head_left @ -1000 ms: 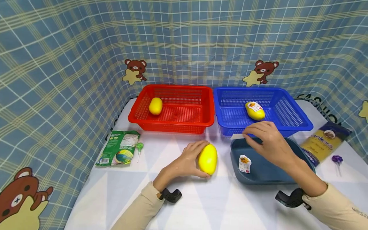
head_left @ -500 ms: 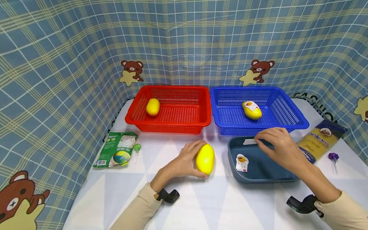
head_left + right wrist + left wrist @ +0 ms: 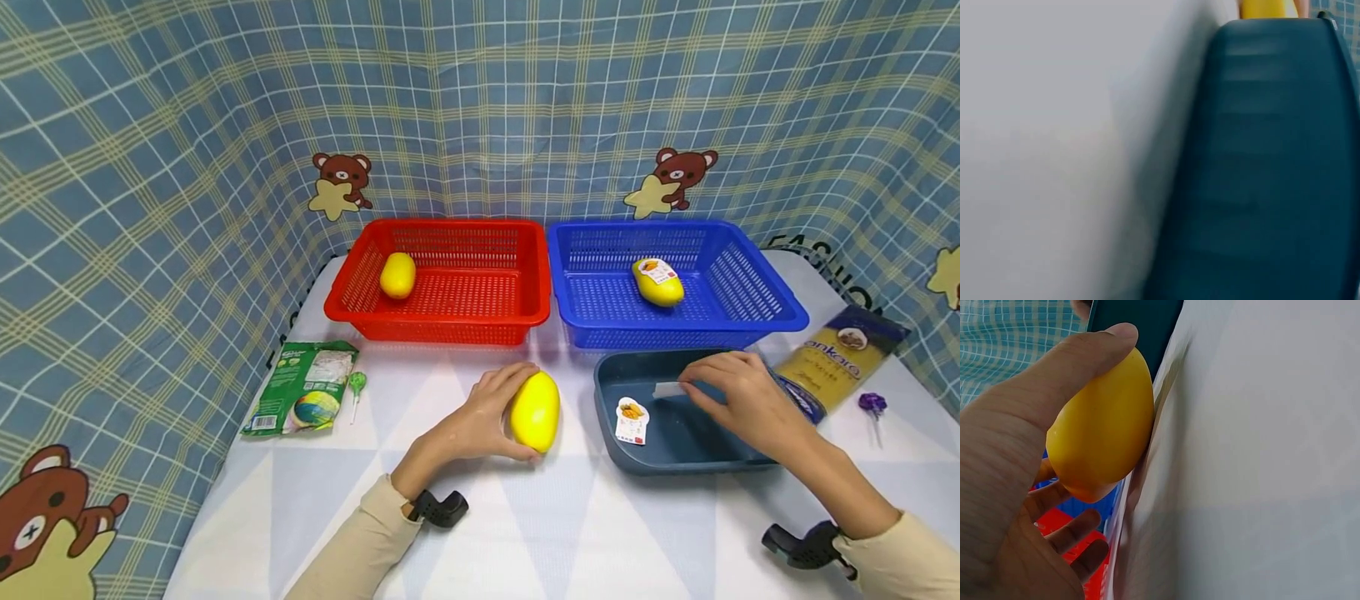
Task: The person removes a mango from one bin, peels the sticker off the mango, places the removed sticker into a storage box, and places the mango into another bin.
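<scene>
My left hand (image 3: 487, 419) holds a yellow mango (image 3: 536, 412) upright on the white table, fingers behind it and thumb at its near end. In the left wrist view the thumb lies across the top of the mango (image 3: 1107, 425). My right hand (image 3: 738, 392) pinches a small white paper strip (image 3: 668, 389) by one end, over the dark teal tray (image 3: 622, 460). A white sticker (image 3: 632, 421) printed with mangoes lies at the tray's left side. The right wrist view shows mainly the outer wall of the tray (image 3: 1272, 162); the hand is hidden there.
Behind stand a red basket (image 3: 442, 332) with a plain mango (image 3: 398, 276) and a blue basket (image 3: 637, 337) with a stickered mango (image 3: 663, 293). A green packet (image 3: 303, 388) and green lollipop (image 3: 357, 383) lie left; a yellow packet (image 3: 832, 367) and purple lollipop (image 3: 872, 404) lie right.
My right hand has moved rightward and down, bringing the white strip from the tray's back left corner to over its inside. The left hand keeps its hold on the mango.
</scene>
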